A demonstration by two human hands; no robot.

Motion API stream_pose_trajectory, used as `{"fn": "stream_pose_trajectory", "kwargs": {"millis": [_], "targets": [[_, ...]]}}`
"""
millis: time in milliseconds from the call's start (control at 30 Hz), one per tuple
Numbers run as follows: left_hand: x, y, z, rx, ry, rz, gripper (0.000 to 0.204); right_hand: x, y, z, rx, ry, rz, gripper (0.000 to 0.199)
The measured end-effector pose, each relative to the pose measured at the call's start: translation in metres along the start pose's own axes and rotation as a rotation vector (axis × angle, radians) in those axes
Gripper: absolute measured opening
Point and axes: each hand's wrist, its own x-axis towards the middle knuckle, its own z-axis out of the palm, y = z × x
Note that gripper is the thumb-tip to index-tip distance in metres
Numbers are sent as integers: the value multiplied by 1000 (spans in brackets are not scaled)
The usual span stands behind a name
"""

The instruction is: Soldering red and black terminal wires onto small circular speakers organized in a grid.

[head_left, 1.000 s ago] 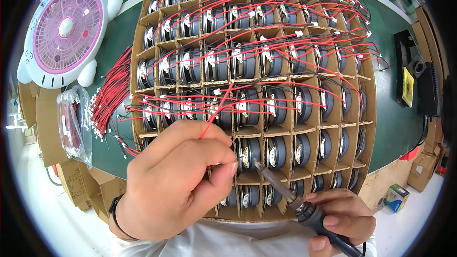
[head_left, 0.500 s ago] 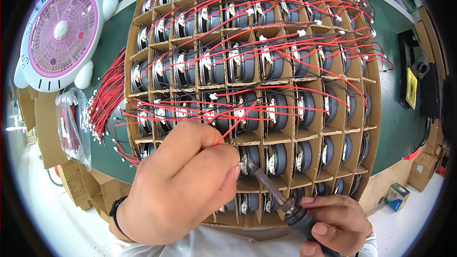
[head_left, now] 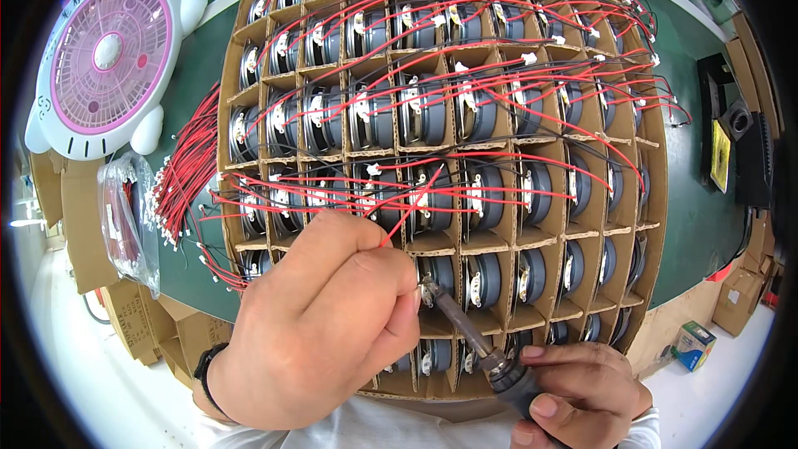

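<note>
My left hand (head_left: 320,324) is closed in a pinch, with a red wire (head_left: 411,212) rising from its fingers; the pinched end is hidden. Beneath those fingertips sits a small round speaker (head_left: 438,274) in a cell of a divided cardboard box (head_left: 532,237). In my right hand (head_left: 590,391) is a soldering iron (head_left: 517,378), its dark handle wrapped by the fingers. The iron slants up and left, and its tip is at the terminal strip of that speaker, close to my left fingertips.
Speakers fill rows of cells, with red and black wires lying across the far rows. Left of the box lie a bundle of wires (head_left: 187,170), a clear plastic bag (head_left: 129,233) and a pink-and-white fan (head_left: 106,54). A black stand (head_left: 752,158) is on the green table at right.
The soldering iron has shifted slightly left, bringing its tip closer to my left fingertips. The red wire's free end has tipped a little left. My left hand has barely moved.
</note>
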Motion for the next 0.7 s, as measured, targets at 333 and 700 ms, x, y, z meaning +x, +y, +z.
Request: {"fn": "stream_pose_trajectory", "kwargs": {"millis": [333,700], "targets": [[0,1,1,1,6,-28,25,-1,0,0,-28,-50,-17,17],[1,2,1,5,9,-5,26,0,-1,-2,-36,-58,-4,18]]}}
